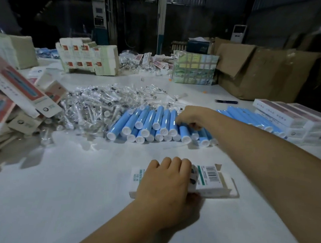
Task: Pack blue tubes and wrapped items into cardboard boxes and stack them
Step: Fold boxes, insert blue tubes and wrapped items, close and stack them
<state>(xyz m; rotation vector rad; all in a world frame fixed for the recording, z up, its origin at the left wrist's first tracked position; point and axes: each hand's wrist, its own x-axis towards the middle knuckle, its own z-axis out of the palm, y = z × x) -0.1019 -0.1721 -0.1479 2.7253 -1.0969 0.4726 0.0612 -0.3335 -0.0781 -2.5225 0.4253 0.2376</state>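
left hand (166, 180) grips small white box (208, 183) flat on bench (75, 191), fingers curled over it. right hand (191, 117) reaches into blue tubes (152, 122) mid-bench, fingers seemingly pinching one, partly hidden. wrapped items (92, 105) piled just left of tubes.

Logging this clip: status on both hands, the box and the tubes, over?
Left hand grips small box on table, end flap open. Right hand curled onto blue tubes. No tube boxed yet. Nothing in the way.
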